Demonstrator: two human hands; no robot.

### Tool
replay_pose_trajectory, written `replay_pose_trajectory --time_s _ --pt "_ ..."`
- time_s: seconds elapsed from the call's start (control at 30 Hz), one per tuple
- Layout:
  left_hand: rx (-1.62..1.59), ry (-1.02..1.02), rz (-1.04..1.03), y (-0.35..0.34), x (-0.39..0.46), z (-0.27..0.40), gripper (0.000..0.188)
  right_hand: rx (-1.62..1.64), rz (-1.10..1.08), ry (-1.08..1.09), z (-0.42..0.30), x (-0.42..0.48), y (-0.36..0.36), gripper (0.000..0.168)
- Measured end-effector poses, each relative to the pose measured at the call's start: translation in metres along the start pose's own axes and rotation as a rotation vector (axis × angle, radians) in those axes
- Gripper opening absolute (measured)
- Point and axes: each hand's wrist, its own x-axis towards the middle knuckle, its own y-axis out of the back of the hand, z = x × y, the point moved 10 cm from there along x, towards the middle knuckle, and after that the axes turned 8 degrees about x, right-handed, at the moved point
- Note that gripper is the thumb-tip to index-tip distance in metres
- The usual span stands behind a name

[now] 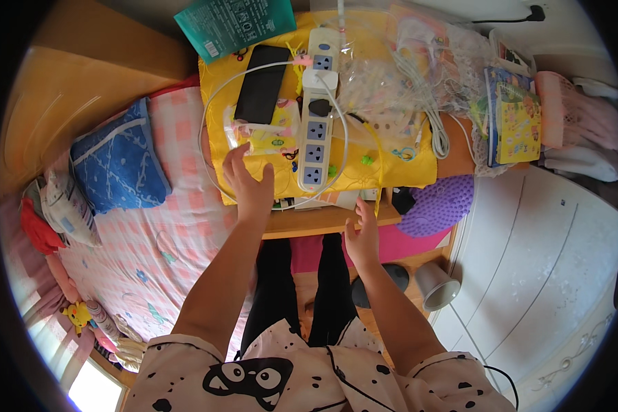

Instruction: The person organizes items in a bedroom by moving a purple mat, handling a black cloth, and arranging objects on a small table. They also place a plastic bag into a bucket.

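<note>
My left hand (250,180) is raised with its fingers apart over the front left of a yellow tablecloth (283,177), near a white cable. My right hand (363,234) hovers in front of the partly pulled-out wooden drawer (335,221), fingers spread and holding nothing. Between and beyond the hands lies a long white power strip (316,147) with a black plug and a white adapter in it. Left of the strip, a black smartphone (262,85) rests partly on a yellow and pink plastic packet (273,141). Small green clips (366,160) lie to the strip's right.
A teal pouch (237,28) is at the back left. Clear plastic bags (381,85), a coiled white cable (435,136) and notebooks (517,121) crowd the right side. A bed with a blue pillow (118,159) stands at left; a waste bin (436,286) is on the floor at right.
</note>
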Motion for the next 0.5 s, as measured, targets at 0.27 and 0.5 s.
replay_pose_trajectory --time_s 0.27,0.5 --pt "-0.082 -0.039 -0.203 -0.044 -0.02 0.037 0.053 0.112 0.341 0.176 -0.037 0.058 0.076 0.029" --pt "-0.091 -0.123 -0.181 -0.039 -0.013 0.045 0.052 0.15 0.311 0.193 -0.063 0.094 0.088 0.027"
